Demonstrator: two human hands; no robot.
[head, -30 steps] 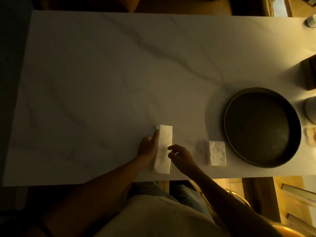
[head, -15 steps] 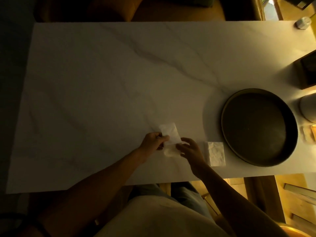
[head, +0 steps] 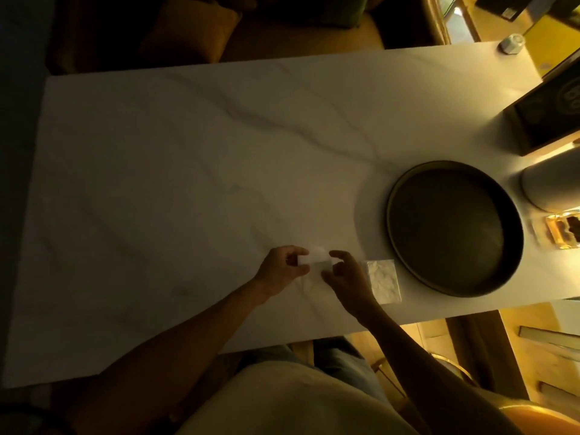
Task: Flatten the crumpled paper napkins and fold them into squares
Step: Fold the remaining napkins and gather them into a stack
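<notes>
Since half a second ago, both hands have drawn closer together and the white paper napkin [head: 314, 258] between them shows as a shorter, blurred piece, its top part now doubled toward the person. Left hand [head: 284, 270] pinches the napkin's left edge between thumb and curled fingers [head: 299, 251]. Right hand [head: 345, 277] sits at the napkin's right edge with fingers bent and partly spread; whether they grip the paper cannot be told through the motion blur. Lower part of the napkin lies flat on the marble bench [head: 157, 183], near its front edge. One folded napkin square [head: 383, 285] rests just right of the right hand, close to the rim of a dark round tray [head: 405, 189]. Lighting is dim and warm.
</notes>
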